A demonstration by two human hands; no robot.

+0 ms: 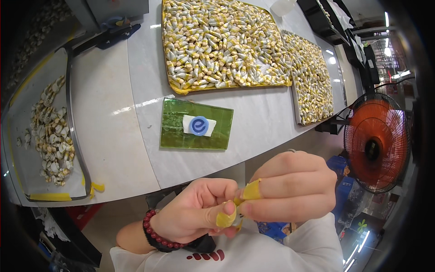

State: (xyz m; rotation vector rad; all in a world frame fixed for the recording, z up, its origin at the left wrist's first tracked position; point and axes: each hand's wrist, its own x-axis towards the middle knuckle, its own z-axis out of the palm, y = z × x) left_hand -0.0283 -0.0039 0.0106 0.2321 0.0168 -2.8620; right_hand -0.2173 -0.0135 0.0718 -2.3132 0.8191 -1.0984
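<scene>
My left hand and my right hand meet below the table's front edge, close to my body. Together they pinch one small yellow-tipped piece, mostly hidden by the fingers. Yellow finger covers sit on my left thumb and on a right finger. A dark red bead bracelet circles my left wrist. On the white table lies a green flat block with a white slip and a blue round sticker on it.
A yellow-rimmed tray heaped with several white and yellow pieces stands at the back; a second full tray lies to its right. A metal tray at left holds a smaller pile. An orange fan stands at right.
</scene>
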